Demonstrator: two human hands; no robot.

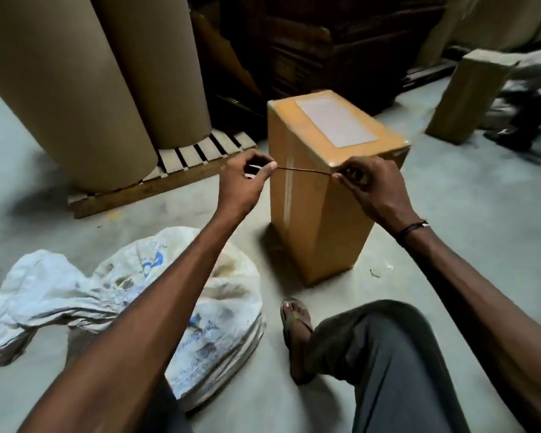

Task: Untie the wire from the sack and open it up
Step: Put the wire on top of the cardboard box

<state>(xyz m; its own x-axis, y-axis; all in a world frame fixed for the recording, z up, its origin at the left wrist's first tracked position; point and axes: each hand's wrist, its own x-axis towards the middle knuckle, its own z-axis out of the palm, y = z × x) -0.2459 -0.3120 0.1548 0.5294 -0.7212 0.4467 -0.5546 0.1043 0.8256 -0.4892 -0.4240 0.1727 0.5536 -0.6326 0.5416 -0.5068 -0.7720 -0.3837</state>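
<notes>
Crouched above a white woven sack [132, 295] on the floor, left hand [247, 179] and right hand [369, 185] pinched a freed wire [303, 170] taut between curled fingers, apparently straightening it.

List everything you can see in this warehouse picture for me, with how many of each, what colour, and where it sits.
wire: one, dark, stretched taut between both hands, off the sack
sack: one, dirty white with blue print, lying crumpled on the floor at lower left
taped box: one, tan with a pale label on top, upright on the floor at centre
paper rolls: two, brown, standing on the pallet at upper left
pallet: one, wooden, under the rolls
tall carton: one, brown, upper right
floor: grey concrete
sandalled foot: one, lower centre
grey trouser leg: one, lower right
left hand: pinches the wire's left end
right hand: pinches its right end; dark wristband
</notes>
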